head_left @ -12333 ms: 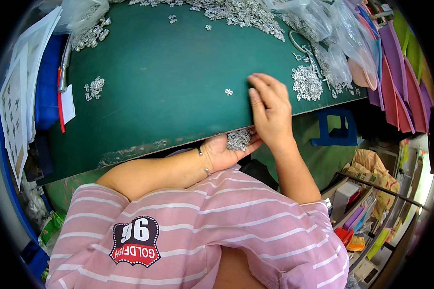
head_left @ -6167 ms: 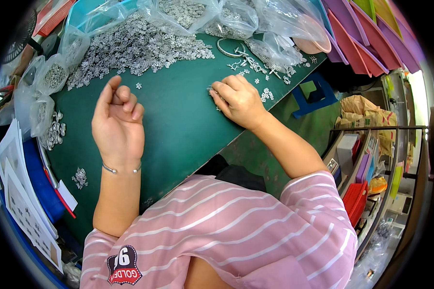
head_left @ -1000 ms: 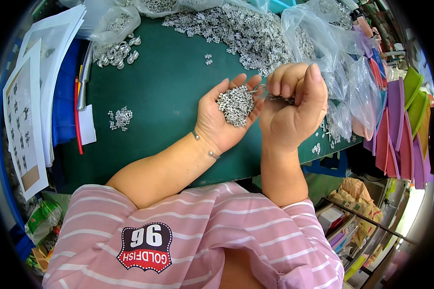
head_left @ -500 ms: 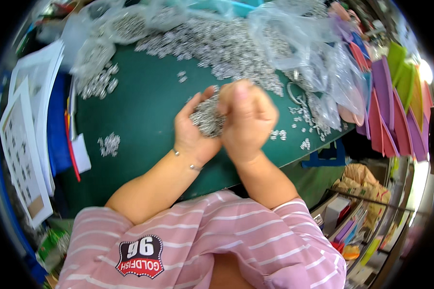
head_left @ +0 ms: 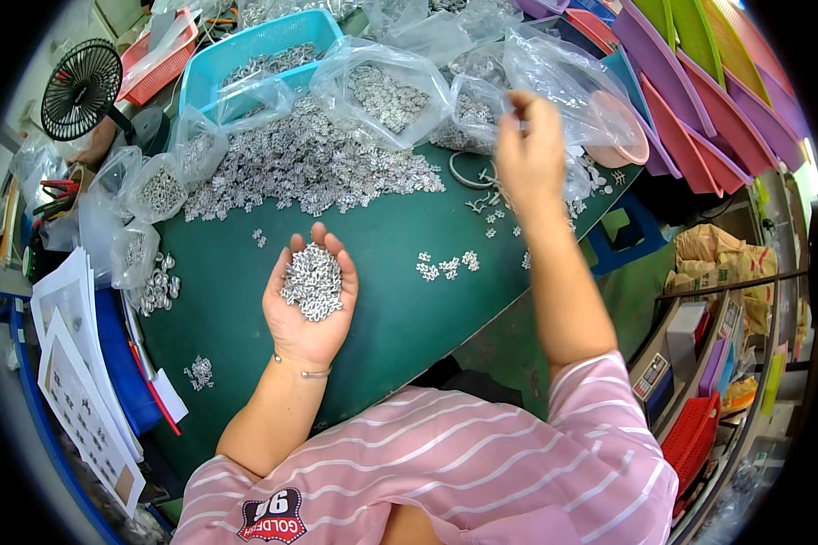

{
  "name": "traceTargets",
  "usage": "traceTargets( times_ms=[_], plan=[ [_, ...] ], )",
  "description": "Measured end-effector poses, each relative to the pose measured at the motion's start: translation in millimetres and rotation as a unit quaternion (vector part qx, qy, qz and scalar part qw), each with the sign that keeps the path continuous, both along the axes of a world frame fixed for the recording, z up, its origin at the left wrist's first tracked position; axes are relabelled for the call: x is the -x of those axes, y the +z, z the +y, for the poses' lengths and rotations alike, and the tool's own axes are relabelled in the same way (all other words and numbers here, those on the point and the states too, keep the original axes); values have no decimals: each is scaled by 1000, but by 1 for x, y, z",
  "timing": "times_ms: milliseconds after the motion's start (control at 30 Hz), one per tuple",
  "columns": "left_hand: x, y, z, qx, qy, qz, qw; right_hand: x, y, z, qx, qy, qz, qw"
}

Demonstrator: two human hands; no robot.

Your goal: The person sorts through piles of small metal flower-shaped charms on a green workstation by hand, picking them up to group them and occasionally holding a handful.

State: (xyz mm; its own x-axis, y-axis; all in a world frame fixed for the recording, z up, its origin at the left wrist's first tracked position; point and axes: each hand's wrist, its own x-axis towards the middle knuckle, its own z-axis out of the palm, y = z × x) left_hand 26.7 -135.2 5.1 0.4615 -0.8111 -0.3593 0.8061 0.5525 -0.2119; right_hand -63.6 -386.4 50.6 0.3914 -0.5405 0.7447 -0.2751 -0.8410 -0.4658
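Note:
My left hand (head_left: 311, 318) is cupped palm up above the green table, its fingers curled around a heap of small silver metal pieces (head_left: 314, 283). My right hand (head_left: 534, 168) is farther forward at the right, beside a clear plastic bag (head_left: 474, 113) with more silver pieces in it. Its fingers are bent in; what they grip, if anything, is hidden. A wide pile of silver pieces (head_left: 309, 168) covers the far side of the table. Small clusters (head_left: 450, 267) lie between my hands, and another little group (head_left: 199, 373) lies at the near left.
A blue basket (head_left: 191, 86) stands behind the pile, a black fan (head_left: 82, 89) at the far left. Papers (head_left: 73, 391) line the left edge. Stacked coloured trays (head_left: 673, 100) and a pink bowl (head_left: 641, 145) are at the right. A ring (head_left: 459, 180) lies near my right forearm.
My right hand has left the heap and moved forward and right to the bags. My left hand, still holding the pieces, now sits farther left in the view. The view itself has shifted.

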Motion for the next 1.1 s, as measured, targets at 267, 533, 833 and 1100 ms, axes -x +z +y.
traceTargets(
  times_ms=[267,533,833,1100],
  plan=[
    [-2,34,-92,45,-57,-50,996,4,-9,-99,-388,52,227,891],
    [-12,67,-213,-30,-42,-124,991,0,15,-82,-318,16,241,917],
    [-28,53,-283,-178,-45,-337,924,-2,18,-82,-493,72,92,862],
    [-25,52,-290,-194,-42,-491,848,8,20,-79,-506,105,61,854]
  ],
)
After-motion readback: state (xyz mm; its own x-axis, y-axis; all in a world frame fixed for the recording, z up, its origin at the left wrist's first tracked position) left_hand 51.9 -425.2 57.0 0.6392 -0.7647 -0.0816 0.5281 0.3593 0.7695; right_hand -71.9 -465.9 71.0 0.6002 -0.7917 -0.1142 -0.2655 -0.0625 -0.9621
